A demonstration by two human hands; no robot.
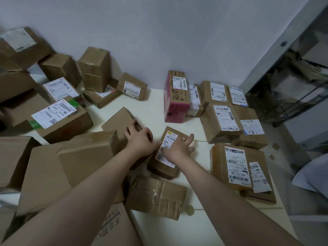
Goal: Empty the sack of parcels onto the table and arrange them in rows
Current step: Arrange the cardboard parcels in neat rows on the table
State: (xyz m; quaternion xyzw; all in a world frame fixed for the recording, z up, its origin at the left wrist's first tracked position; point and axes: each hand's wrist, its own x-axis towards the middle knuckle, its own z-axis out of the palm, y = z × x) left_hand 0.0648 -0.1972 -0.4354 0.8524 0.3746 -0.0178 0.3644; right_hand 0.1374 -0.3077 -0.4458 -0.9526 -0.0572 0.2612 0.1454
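Many brown cardboard parcels lie on a white table (154,105). My right hand (179,147) rests with spread fingers on the label of a small flat parcel (164,165) in the middle. My left hand (140,139) lies on a plain brown box (120,121) just to its left, fingers over the box's near edge. At the right, several labelled parcels stand side by side in rows, among them a red box (175,102) and a large labelled box (220,121). No sack is in view.
A loose heap of boxes (58,118) fills the left side and back left corner. A taped parcel (156,196) lies near the front edge. A wall stands behind the table. A metal rack (291,89) stands past the table's right edge.
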